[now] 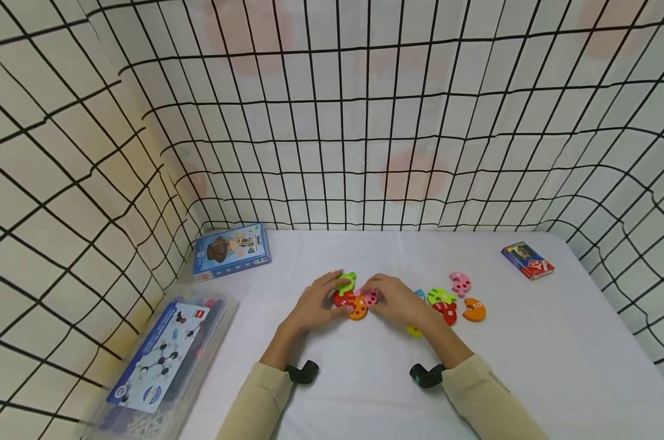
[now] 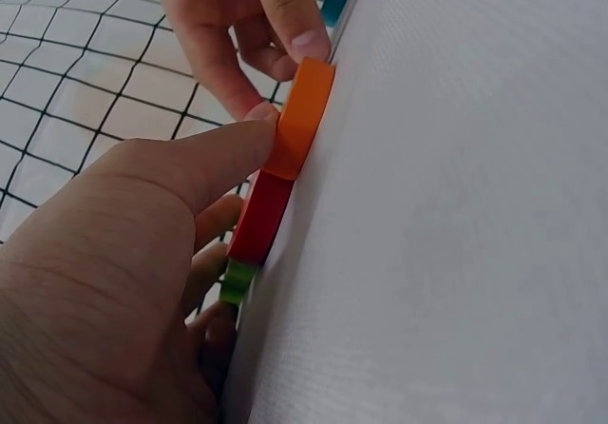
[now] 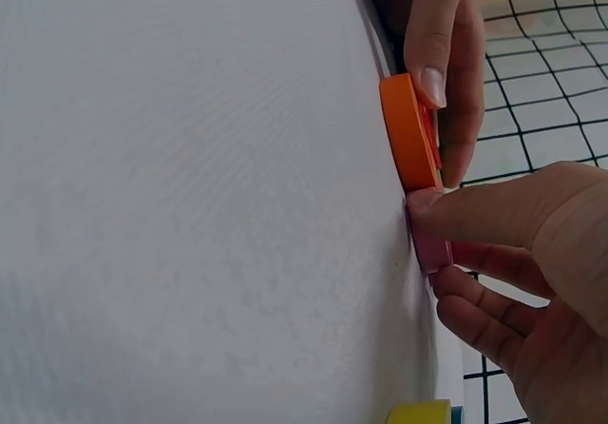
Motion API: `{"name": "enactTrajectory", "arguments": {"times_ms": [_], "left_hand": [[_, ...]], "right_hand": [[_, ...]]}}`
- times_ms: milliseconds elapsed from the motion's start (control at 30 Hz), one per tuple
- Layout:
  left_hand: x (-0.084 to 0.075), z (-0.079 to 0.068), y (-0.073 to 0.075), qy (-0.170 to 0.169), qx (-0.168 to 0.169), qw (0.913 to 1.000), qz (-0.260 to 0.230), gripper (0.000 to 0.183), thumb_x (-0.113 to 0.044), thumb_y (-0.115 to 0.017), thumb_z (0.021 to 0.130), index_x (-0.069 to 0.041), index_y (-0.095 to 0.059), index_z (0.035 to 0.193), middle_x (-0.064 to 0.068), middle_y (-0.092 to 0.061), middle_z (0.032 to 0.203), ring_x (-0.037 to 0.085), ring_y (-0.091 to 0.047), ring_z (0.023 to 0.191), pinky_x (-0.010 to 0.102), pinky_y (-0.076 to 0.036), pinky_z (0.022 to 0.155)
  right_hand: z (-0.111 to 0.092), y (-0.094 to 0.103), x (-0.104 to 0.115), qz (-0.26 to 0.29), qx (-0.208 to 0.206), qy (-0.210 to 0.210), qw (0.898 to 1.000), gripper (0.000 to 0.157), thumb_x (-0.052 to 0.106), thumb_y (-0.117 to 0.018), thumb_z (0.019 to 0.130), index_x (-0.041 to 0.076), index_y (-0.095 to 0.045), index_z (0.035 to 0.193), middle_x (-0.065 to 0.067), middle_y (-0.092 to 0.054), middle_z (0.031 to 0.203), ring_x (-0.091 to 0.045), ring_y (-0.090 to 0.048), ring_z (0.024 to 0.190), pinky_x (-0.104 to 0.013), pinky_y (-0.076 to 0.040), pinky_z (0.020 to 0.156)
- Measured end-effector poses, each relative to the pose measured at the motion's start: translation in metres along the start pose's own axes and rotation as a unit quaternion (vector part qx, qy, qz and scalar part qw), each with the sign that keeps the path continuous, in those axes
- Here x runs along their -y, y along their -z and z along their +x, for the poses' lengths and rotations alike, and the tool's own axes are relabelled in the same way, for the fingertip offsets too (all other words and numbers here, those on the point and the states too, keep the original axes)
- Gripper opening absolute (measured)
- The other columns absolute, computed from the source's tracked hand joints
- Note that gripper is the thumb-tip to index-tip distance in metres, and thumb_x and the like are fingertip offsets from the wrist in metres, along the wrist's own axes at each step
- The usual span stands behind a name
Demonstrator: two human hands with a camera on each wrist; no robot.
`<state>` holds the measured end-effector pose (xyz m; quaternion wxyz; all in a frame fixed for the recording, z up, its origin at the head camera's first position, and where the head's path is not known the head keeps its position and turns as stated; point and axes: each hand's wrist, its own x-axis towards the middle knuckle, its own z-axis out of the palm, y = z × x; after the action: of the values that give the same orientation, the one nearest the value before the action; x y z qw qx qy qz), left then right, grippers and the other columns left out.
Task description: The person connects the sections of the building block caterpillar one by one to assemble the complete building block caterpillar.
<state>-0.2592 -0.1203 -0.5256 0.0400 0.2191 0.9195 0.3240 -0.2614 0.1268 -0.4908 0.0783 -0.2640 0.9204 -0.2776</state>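
Observation:
In the head view, my left hand holds a short row of flat numbered puzzle pieces on the white table. A green piece lies under its fingers, joined to a red piece marked 2 and an orange piece with dots. Its thumb presses the orange piece's edge in the left wrist view. Between thumb and fingers, my right hand pinches a pink dotted piece. That pink piece's edge meets the orange one in the right wrist view; whether they interlock is hidden.
Right of the hands lie loose pieces: green, red, orange, pink, yellow and blue. A blue box, clear plastic case and small card box stand farther out. Black-lined cloth walls surround the table.

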Motion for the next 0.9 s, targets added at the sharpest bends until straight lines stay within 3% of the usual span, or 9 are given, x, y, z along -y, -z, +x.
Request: {"name": "enactTrajectory", "arguments": {"times_ms": [300, 400, 533, 900], "left_hand": [[-0.004, 0.0, -0.004, 0.002, -0.006, 1.0, -0.004, 0.07, -0.055, -0.075, 0.087, -0.028, -0.055, 0.148, -0.003, -0.036, 0.167, 0.028, -0.027, 0.157, 0.066, -0.026, 0.122], [-0.005, 0.001, -0.005, 0.008, -0.011, 0.9999, 0.001, 0.072, -0.056, -0.076, 0.085, -0.027, -0.055, 0.148, -0.002, -0.037, 0.167, 0.027, -0.028, 0.157, 0.066, -0.027, 0.122], [-0.006, 0.002, -0.005, 0.015, -0.013, 0.9998, 0.006, 0.07, -0.053, -0.077, 0.085, -0.027, -0.056, 0.146, -0.002, -0.038, 0.166, 0.027, -0.031, 0.156, 0.065, -0.028, 0.121], [-0.007, 0.002, -0.003, 0.015, 0.008, 0.9998, 0.006, 0.08, -0.05, -0.073, 0.088, -0.026, -0.043, 0.158, -0.003, -0.029, 0.17, 0.027, -0.024, 0.159, 0.066, -0.023, 0.123]], "right_hand": [[-0.001, -0.001, 0.0, -0.012, 0.006, -0.014, 1.0, 0.039, 0.016, -0.081, 0.09, 0.013, -0.071, 0.128, -0.007, -0.064, 0.138, -0.029, -0.058, 0.132, -0.048, -0.05, 0.112], [-0.003, 0.001, -0.002, -0.008, -0.004, -0.009, 1.0, 0.041, 0.018, -0.081, 0.09, 0.013, -0.07, 0.129, -0.007, -0.063, 0.139, -0.026, -0.062, 0.121, -0.045, -0.055, 0.105], [-0.009, 0.011, -0.004, 0.005, -0.017, -0.016, 1.0, 0.041, 0.02, -0.08, 0.09, 0.015, -0.068, 0.129, -0.003, -0.063, 0.136, -0.018, -0.06, 0.102, -0.036, -0.057, 0.09], [-0.039, 0.043, -0.035, 0.003, -0.051, -0.068, 0.996, 0.038, 0.024, -0.076, 0.094, 0.01, -0.068, 0.128, -0.008, -0.067, 0.116, -0.024, -0.059, 0.099, -0.037, -0.055, 0.083]]}}
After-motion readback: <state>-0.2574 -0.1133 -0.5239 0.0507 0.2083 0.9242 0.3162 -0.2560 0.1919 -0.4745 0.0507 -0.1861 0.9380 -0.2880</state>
